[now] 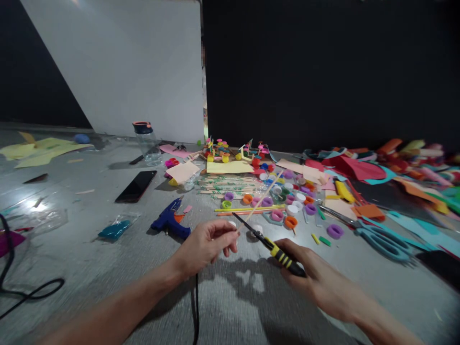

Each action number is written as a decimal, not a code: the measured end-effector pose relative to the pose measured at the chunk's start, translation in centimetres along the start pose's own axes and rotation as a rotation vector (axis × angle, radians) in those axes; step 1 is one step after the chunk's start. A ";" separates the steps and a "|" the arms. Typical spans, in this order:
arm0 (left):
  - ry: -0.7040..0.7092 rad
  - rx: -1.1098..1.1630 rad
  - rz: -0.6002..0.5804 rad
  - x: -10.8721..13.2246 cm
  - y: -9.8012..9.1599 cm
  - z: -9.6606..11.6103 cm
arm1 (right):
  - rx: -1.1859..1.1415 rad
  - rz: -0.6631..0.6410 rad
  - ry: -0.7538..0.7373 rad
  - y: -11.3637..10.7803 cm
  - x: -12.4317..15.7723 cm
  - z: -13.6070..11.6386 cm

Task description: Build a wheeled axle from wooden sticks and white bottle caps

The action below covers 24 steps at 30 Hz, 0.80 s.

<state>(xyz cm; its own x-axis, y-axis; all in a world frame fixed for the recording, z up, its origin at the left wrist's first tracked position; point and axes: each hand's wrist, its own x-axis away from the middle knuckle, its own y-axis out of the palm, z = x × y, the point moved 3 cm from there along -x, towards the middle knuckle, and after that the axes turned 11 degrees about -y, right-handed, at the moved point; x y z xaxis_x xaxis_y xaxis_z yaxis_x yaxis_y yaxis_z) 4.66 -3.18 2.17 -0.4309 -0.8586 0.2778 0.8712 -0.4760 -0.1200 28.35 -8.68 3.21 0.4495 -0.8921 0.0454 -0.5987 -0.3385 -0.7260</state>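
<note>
My left hand (212, 242) pinches the lower end of a thin wooden skewer (259, 201) between thumb and fingers; the skewer slants up and to the right. My right hand (316, 275) is closed around the black and yellow handles of scissors (283, 257), seen nearly edge-on. Their dark, narrow blades point up and left, crossing near the skewer just above my left fingertips; whether they touch it I cannot tell. To the left of my left hand lies a blue hot glue gun (170, 219). Beyond both hands are yellow and orange sticks (247, 209) and colourful bottle caps (291, 222).
A phone (135, 187) and a water bottle (146, 143) are at the left, with a blue packet (115, 230) nearer. Bundled skewers (230, 186) and small coloured models (217, 151) stand behind. Grey-blue scissors (384, 242) and cut paper (352, 172) cover the right. A black cord (196, 306) runs nearby.
</note>
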 end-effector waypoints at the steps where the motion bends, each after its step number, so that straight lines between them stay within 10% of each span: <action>1: 0.000 -0.014 0.000 0.1 0.1 0.0 | 0.007 0.001 -0.002 0.0 0.0 0.0; 24: 0.062 -0.104 0.059 0.6 0.4 0.3 | 0.040 0.026 0.001 0.3 0.2 -0.5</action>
<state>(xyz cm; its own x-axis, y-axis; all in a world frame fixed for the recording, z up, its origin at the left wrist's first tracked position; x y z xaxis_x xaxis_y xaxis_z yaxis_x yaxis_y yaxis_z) 4.78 -3.85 2.62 -0.3962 -0.8942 0.2084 0.8676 -0.4389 -0.2336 27.92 -9.12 3.31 0.4336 -0.9007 0.0265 -0.5828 -0.3028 -0.7541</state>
